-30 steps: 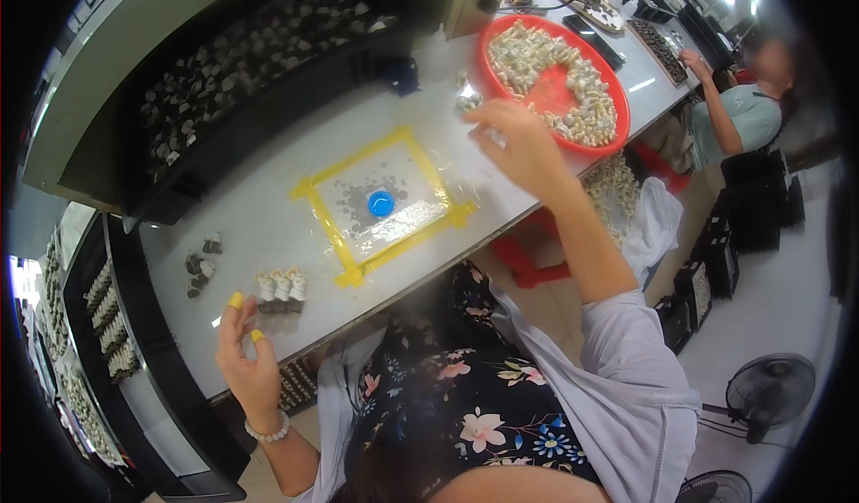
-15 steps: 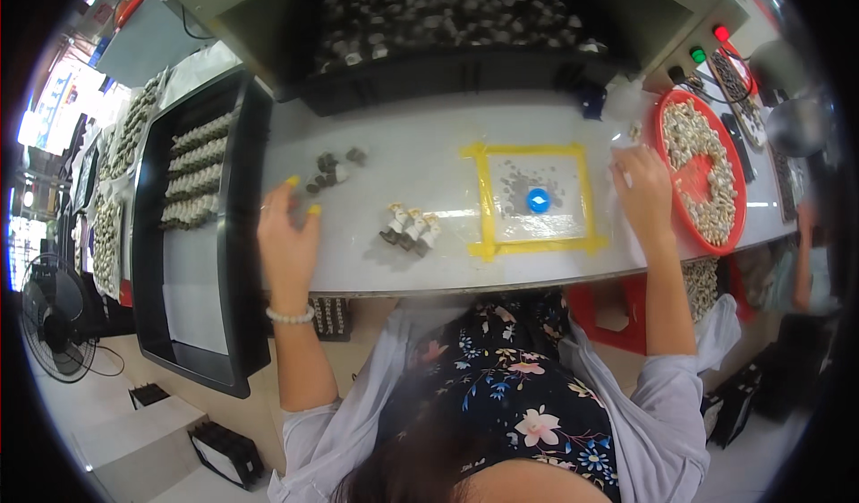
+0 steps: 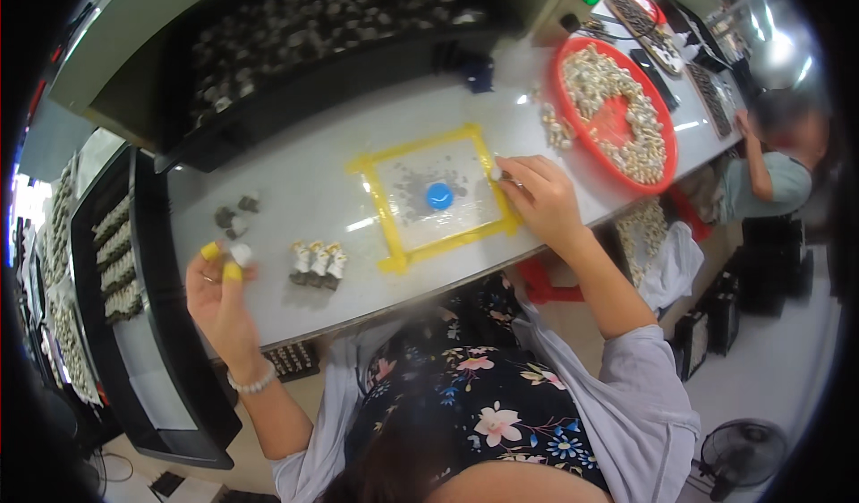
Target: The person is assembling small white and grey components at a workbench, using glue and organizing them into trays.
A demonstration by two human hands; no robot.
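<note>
Left hand [image 3: 219, 293] pinching small white part [image 3: 240, 253], right hand [image 3: 541, 200] holding another

The right hand [image 3: 541, 200] has come away from the rim of the red tray [image 3: 667, 158], where it reached 1.0 s ago. At 0.5 s ago it was between tray and yellow-taped square [image 3: 437, 194]; now it rests on that square's right edge, its grip closed on a small pale part [image 3: 497, 174].

The left hand [image 3: 219, 293] has risen from the desk [image 3: 304, 199] edge. At 0.5 s ago it lay spread and flat; now its yellow-capped fingertips [image 3: 232, 271] pinch a small white piece [image 3: 241, 253], with the row of 3 small parts [image 3: 318, 261] just to the right of that grip.
</note>
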